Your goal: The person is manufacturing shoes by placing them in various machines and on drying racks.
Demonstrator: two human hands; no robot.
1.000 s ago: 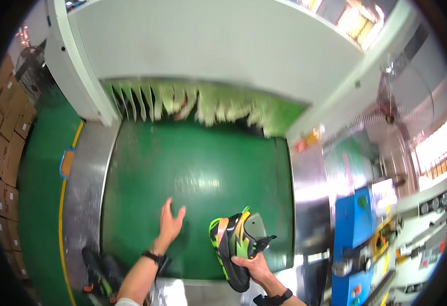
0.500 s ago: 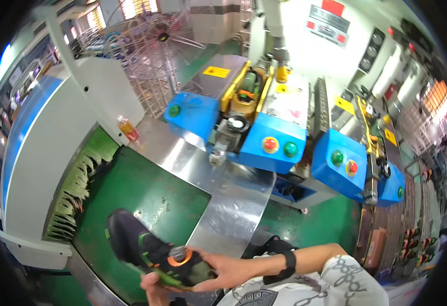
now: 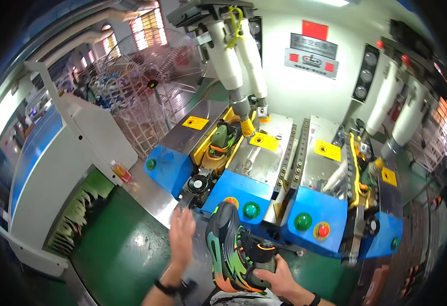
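Observation:
A sneaker [image 3: 227, 255] with a black upper and a green, black and orange sole stands toe up before me, its sole turned toward the left. My right hand [image 3: 279, 280] grips it at the heel end, thumb on the dull green form [image 3: 266, 263] that sticks out of the shoe's opening. To the left of the shoe my left hand [image 3: 182, 237] is raised, apart from it and holding nothing, its fingers stretched up and a little blurred. Beyond it, another green and orange shoe [image 3: 223, 140] sits in the yellow-sided slot of the left machine station.
Blue machine housings [image 3: 238, 191] carry a green button [image 3: 251, 210] and a red button [image 3: 322, 231]. White cylinders [image 3: 223, 56] hang over the stations. At left stands a grey machine with a bristle-fringed opening [image 3: 73, 219]. A drink bottle [image 3: 121, 171] and a large fan [image 3: 152, 83] are behind.
The sneaker has moved up and right and turned toe up, sole showing. My left hand has let go and risen beside it; my right hand keeps hold. The view has shifted toward the machine.

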